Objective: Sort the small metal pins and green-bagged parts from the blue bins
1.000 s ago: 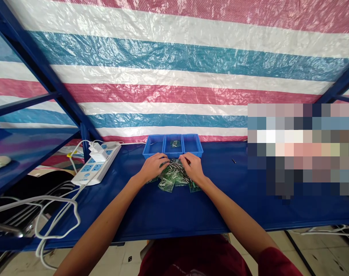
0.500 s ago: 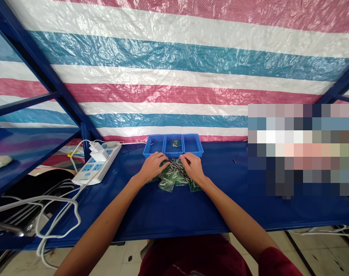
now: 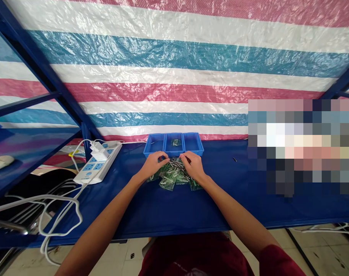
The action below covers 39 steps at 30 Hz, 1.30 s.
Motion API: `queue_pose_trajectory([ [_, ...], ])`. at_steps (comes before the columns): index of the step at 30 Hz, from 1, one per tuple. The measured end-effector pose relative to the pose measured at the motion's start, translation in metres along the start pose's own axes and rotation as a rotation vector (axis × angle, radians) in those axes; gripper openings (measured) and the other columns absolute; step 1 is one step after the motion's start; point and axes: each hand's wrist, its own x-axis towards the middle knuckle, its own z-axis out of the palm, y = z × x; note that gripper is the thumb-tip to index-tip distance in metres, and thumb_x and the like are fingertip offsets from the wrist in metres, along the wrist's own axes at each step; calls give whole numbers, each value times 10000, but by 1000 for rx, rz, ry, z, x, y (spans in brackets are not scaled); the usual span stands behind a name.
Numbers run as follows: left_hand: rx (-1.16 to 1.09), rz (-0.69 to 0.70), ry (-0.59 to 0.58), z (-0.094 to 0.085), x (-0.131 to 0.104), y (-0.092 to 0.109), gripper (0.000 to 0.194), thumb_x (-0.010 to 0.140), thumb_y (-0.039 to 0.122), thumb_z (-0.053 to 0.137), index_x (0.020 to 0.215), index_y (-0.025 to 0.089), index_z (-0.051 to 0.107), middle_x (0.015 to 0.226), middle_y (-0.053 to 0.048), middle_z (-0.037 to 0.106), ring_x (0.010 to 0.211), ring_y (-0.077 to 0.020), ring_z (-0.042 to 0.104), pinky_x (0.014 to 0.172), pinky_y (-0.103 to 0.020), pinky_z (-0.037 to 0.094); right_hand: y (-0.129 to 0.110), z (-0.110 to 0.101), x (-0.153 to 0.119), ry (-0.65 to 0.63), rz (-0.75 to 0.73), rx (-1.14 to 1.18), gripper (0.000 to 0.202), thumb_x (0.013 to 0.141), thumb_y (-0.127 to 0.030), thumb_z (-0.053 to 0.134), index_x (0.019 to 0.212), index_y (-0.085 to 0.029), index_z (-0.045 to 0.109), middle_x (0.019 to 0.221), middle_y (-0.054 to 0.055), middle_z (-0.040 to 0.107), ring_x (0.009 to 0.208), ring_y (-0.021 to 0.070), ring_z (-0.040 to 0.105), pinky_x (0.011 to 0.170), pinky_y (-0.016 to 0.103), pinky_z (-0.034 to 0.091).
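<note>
A pile of small green parts and metal pins [image 3: 173,175] lies on the blue table [image 3: 168,207], just in front of three joined blue bins [image 3: 173,144]. My left hand [image 3: 152,166] rests on the left side of the pile, fingers curled down onto it. On the right side, my right hand [image 3: 194,167] lies the same way, fingertips among the pins. Whether either hand pinches a piece is hidden by the fingers. The middle bin holds a few green parts [image 3: 176,142].
A white power strip [image 3: 98,167] with a plugged-in adapter lies at the left, its white cables [image 3: 56,214] hanging off the table edge. A small dark piece [image 3: 234,159] lies to the right. Striped tarp forms the back wall. A blue shelf frame [image 3: 33,111] stands at the left.
Both hands have stayed on the pile; the fingertips shifted slightly. The camera tilted a little.
</note>
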Motion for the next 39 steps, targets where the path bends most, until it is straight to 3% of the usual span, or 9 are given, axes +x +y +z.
queue_pose_trajectory([
  [6, -401, -186, 66, -7, 3, 8, 233, 668, 419, 736, 661, 192, 685, 654, -27, 624, 600, -151, 519, 551, -242, 383, -2, -1, 0, 7, 4, 11, 352, 953, -352, 411, 736, -190, 635, 684, 35, 627, 614, 151, 540, 614, 276, 397],
  [14, -652, -271, 353, 6, 0, 16, 303, 631, 442, 776, 690, 163, 676, 618, -5, 612, 502, -92, 448, 480, -224, 332, -3, 1, -2, -32, 45, 147, 260, 890, -410, 535, 993, -199, 650, 791, 33, 664, 583, 134, 556, 571, 254, 456],
  [23, -663, -275, 324, 18, -6, 20, 306, 617, 442, 792, 655, 162, 674, 655, -22, 649, 588, -130, 550, 549, -242, 416, -6, 1, -3, -11, -28, 125, 252, 910, -386, 523, 840, -193, 669, 738, 37, 652, 606, 140, 568, 586, 258, 450],
  [32, -714, -272, 303, 19, -6, 19, 304, 646, 440, 772, 683, 154, 674, 616, -11, 622, 478, -85, 432, 470, -227, 337, -5, 1, -2, 1, 4, 125, 268, 910, -399, 514, 833, -194, 667, 747, 39, 653, 595, 140, 560, 585, 258, 445],
  [39, -493, -78, 283, 20, -9, 20, 250, 732, 402, 719, 760, 156, 683, 715, -20, 626, 640, -127, 537, 603, -236, 423, -5, 0, -2, 19, 63, 131, 283, 923, -408, 473, 865, -188, 642, 757, 31, 655, 605, 139, 561, 601, 251, 446],
])
